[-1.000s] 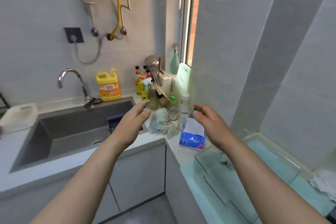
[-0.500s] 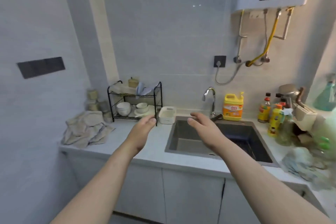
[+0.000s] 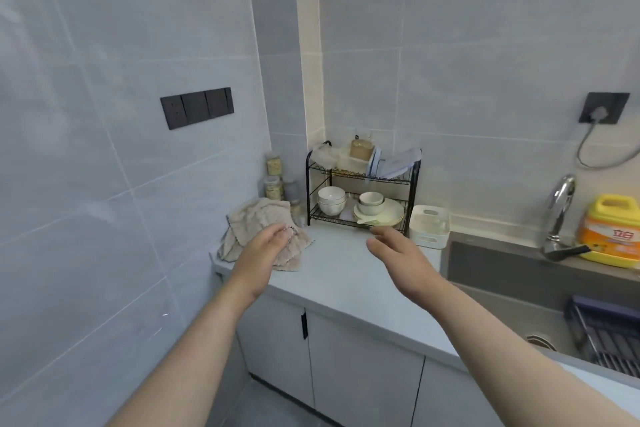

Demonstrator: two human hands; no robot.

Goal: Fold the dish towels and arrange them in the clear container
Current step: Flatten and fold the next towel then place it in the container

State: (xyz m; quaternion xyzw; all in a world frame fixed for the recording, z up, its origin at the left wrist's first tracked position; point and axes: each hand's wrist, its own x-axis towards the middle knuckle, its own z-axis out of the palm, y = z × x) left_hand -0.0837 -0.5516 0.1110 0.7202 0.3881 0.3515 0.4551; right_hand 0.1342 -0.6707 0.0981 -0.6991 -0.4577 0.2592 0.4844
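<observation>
A pile of beige dish towels (image 3: pixel 254 218) lies crumpled on the left end of the grey counter (image 3: pixel 339 270), against the tiled wall. My left hand (image 3: pixel 263 255) hovers over the pile's front edge, fingers apart, holding nothing; whether it touches the cloth is unclear. My right hand (image 3: pixel 398 255) is held open above the bare counter, between the towels and the sink, empty. A small white plastic container (image 3: pixel 429 226) stands beside the sink, just right of the dish rack.
A black wire dish rack (image 3: pixel 362 191) with bowls and plates stands at the back. Several jars (image 3: pixel 275 177) sit in the corner behind the towels. To the right are the sink (image 3: pixel 540 291), a tap (image 3: pixel 559 215) and a yellow detergent bottle (image 3: pixel 611 229).
The view has swung left from the window corner, past the sink, to the counter's left end. Both hands stayed outstretched and empty; the left one now reaches the towel pile.
</observation>
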